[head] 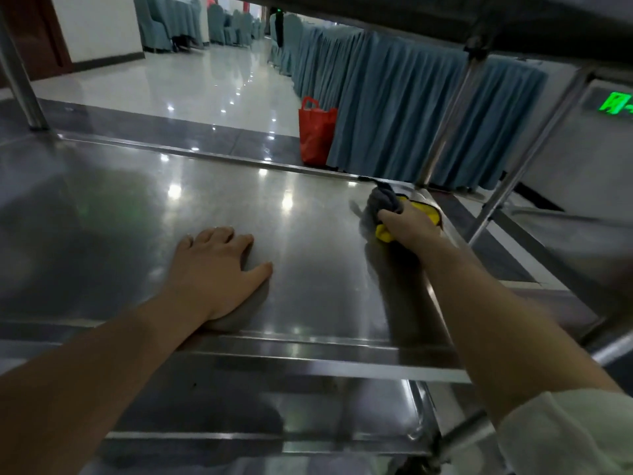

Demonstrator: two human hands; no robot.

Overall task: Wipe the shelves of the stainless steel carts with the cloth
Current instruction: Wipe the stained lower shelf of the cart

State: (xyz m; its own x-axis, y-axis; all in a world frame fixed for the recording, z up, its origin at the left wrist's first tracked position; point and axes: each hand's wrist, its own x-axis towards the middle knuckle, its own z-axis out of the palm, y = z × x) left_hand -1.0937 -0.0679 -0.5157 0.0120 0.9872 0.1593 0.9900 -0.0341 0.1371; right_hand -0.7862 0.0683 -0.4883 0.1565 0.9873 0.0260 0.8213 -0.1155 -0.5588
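Note:
The middle shelf (144, 207) of a stainless steel cart fills the view, shiny and reflecting ceiling lights. My left hand (219, 269) rests flat on it near the front edge, fingers straight. My right hand (409, 229) grips a bunched grey and yellow cloth (382, 204) and presses it on the shelf's far right corner, by the raised rim. A lower shelf (274, 409) shows beneath the front edge. The underside of the top shelf (445, 18) hangs overhead.
Upright cart posts stand at the far left (17, 73) and far right (455, 108). A second steel cart (565, 241) stands close on the right. Beyond are a red bag (317, 135) on the glossy floor, blue skirted tables (394, 97) and covered chairs.

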